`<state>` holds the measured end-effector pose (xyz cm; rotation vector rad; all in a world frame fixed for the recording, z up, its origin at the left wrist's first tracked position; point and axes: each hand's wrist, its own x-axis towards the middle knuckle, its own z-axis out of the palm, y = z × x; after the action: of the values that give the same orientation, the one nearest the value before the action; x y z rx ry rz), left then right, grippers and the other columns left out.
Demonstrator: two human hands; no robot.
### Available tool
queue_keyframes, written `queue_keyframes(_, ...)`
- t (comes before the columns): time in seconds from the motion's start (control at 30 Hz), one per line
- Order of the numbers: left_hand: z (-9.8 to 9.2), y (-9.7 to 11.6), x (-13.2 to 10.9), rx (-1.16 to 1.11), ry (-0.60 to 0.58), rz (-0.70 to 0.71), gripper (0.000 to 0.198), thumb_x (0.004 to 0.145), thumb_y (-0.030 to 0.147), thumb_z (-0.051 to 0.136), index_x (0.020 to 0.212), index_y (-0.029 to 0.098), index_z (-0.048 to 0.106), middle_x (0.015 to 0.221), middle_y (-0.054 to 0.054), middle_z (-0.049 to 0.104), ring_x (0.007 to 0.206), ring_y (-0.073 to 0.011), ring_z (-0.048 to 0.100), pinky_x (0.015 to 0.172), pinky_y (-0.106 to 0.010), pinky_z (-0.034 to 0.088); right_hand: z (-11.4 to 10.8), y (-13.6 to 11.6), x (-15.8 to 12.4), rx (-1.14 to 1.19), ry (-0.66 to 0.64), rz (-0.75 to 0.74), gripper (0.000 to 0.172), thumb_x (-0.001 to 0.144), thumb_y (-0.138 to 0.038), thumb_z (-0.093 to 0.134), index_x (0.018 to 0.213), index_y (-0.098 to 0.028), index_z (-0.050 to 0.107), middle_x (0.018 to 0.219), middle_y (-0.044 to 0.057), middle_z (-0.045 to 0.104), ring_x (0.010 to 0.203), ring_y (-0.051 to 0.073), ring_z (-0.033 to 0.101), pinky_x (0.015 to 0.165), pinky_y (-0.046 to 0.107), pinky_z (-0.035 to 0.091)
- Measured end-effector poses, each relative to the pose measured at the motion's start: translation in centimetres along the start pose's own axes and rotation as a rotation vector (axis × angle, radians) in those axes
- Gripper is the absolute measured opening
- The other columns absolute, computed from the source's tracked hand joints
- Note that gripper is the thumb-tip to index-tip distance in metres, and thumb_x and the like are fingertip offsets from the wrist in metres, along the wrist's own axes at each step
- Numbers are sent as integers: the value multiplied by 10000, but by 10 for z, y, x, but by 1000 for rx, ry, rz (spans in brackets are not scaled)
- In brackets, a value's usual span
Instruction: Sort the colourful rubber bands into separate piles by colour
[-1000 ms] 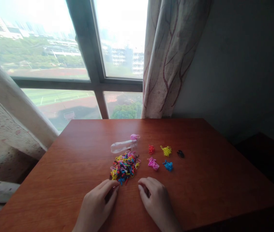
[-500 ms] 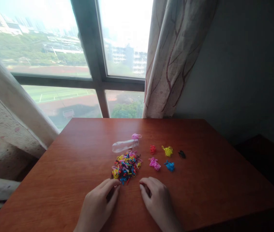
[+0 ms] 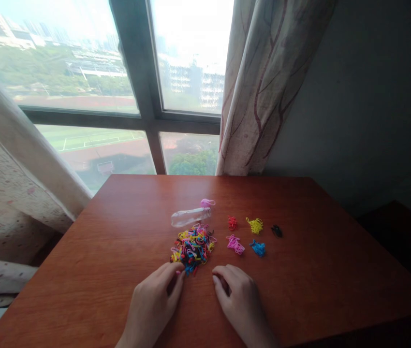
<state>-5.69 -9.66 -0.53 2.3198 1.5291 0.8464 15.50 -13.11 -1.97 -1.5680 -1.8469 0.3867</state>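
Note:
My left hand is at the near left edge of a mixed pile of small coloured rubber bands. Its thumb and forefinger are pinched, with a bit of pink rubber band showing between the tips. To the right of the pile, my right hand rests on the table with curled fingers, thumb and forefinger tips close together; anything between them is hidden. Beyond it lie small single-colour heaps of bands: red, yellow, black, pink and blue.
A clear plastic bottle-shaped container lies on its side behind the pile. Touching or close to its neck is a pink cap with a loop. The brown wooden table meets a window and patterned curtains at the back.
The view has shifted slightly, so the scene sits a little to the right. Pink shows more plainly at my left fingertips. Both hands keep nearly the same pose, and the heaps look unchanged.

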Motion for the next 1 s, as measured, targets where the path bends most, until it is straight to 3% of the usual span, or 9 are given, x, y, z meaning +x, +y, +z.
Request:
queue_keyframes(0.23, -2, -1, -3, -170, 42, 42, 138, 919, 247, 539, 922, 234, 676, 828, -2, 734, 667, -131, 694, 632, -187, 542, 1, 0, -2, -2, -20, 18, 168, 893, -103, 542, 894, -237, 643, 783, -11, 652, 720, 165, 615, 664, 263, 397)
queue_keyframes(0.47, 8, 11, -5, -219, -79, 93, 173, 923, 197, 522, 941, 240, 688, 800, -6, 713, 659, -123, 673, 637, -180, 535, -3, -6, -1, -2, -99, -16, 176, 878, -155, 628, 1029, -243, 640, 791, -16, 651, 722, 175, 603, 670, 267, 396)
queue_keyframes(0.63, 10, 11, -6, -208, -92, 108, 175, 930, 209, 526, 953, 239, 697, 801, -10, 700, 649, -120, 664, 633, -179, 528, -5, -8, 0, 17, -133, -44, 132, 911, -145, 589, 901, -256, 659, 820, -13, 665, 781, 169, 610, 706, 257, 393)
queue_keyframes(0.8, 8, 12, -4, -220, -95, 121, 186, 934, 200, 518, 951, 239, 699, 789, -8, 689, 641, -115, 655, 615, -174, 516, -6, -9, 0, 24, -145, -37, 113, 900, -180, 620, 971, -257, 662, 853, -9, 680, 792, 174, 611, 714, 263, 399)
queue_keyframes(1.0, 8, 13, -5, -208, -109, 133, 165, 932, 237, 538, 961, 249, 700, 775, -4, 690, 634, -120, 652, 613, -180, 520, -6, -8, 0, 39, -122, -60, 122, 916, -170, 590, 873, -248, 674, 791, -7, 665, 755, 161, 613, 691, 251, 411)
